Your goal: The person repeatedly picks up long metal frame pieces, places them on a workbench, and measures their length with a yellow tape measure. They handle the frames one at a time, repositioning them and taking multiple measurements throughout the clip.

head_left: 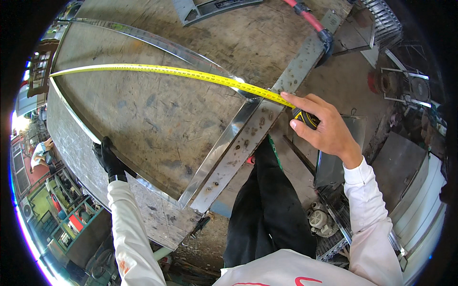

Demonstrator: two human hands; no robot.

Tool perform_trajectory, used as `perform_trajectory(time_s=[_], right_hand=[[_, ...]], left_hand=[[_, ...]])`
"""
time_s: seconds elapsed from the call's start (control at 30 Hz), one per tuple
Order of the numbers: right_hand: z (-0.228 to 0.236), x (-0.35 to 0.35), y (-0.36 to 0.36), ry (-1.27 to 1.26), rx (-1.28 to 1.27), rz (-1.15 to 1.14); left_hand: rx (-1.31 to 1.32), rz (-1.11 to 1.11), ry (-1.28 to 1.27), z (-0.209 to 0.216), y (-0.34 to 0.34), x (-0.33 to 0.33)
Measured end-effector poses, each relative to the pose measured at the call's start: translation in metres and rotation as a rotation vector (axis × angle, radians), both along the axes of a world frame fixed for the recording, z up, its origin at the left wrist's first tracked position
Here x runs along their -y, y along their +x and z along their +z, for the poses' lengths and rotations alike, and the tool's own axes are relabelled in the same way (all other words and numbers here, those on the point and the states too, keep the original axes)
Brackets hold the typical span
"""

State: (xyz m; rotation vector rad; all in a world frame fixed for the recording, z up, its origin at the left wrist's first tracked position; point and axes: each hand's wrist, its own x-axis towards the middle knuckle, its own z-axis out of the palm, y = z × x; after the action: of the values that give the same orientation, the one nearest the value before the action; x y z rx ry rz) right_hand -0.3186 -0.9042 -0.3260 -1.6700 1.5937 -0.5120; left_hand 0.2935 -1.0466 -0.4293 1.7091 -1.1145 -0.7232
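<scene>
A shiny metal frame [212,158] of square tube lies flat on a worn, scratched worktable [157,112]. My left hand [109,159], in a black glove, is closed around the frame's left bar. Bare, my right hand [329,125] grips the dark case of a tape measure [305,117] just beyond the table's right edge. Its yellow blade [186,73] stretches across the frame to the far left, bowing slightly. The index finger of that hand rests on the blade close to the case. What holds the blade's far end is too small to tell.
A spotted flat steel strip [255,131] runs along the table's near right edge. A red cable [312,19] and a grey metal piece [214,9] lie at the top. Near my legs stands an electric motor [322,221]. A person [40,155] is far left.
</scene>
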Motion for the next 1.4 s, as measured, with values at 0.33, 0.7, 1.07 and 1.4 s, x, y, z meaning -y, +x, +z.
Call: perform_trajectory(time_s=[0.33, 0.7, 1.07, 1.4], right_hand=[[0.000, 0.000, 0.001, -0.015, 0.025, -0.005], [-0.001, -0.002, 0.001, -0.029, 0.028, -0.022], [0.009, 0.006, 0.008, 0.092, 0.138, -0.107], [0.058, -0.082, 0.062, 0.452, 0.678, -0.196]], left_hand=[[-0.006, 0.032, 0.014, -0.004, 0.005, -0.001], [0.116, 0.020, -0.022, -0.001, 0.005, 0.000], [0.121, 0.143, -0.131, -0.006, -0.015, -0.011], [0.727, -0.196, -0.090, 0.010, -0.028, -0.040]])
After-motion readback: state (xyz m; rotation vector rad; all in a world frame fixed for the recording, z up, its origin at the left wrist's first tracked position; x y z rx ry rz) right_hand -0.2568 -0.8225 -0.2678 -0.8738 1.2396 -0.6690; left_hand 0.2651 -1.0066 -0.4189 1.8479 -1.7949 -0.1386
